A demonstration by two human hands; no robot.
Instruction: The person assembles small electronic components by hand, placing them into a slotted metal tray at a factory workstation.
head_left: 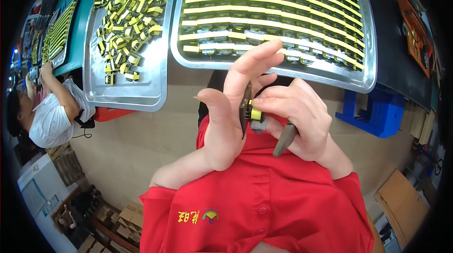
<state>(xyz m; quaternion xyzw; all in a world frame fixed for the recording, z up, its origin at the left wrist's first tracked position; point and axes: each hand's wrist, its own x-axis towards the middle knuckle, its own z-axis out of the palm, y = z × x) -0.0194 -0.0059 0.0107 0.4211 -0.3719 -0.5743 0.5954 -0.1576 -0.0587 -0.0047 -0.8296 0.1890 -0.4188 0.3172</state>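
Currently, the right hand (304, 115) is gripping one yellow-and-black component (256, 113) between thumb and fingertips, in front of the body. The left hand (221, 128) is standing open beside it, thumb spread and index finger extended; a dark flat piece (244, 112) is lying along its palm side. A second dark piece (285, 140) is protruding below the right hand; whether both are forming one tool cannot be determined.

Progress: the work is apparently running partway. Similar components are standing in ordered rows (278, 13) across the right tray (368, 77), presumably counting as done; loose components (134, 14) are lying heaped in the left tray (127, 95), presumably counting as left.

Count: one component is being held; two trays are resting on the bench (395, 66) directly ahead; about eight rows are showing, the far edge being cut off. The loose components are overlapping too densely for counting. One co-worker (56, 116) is occupying the far left; one blue crate (377, 117) is standing below the right tray.
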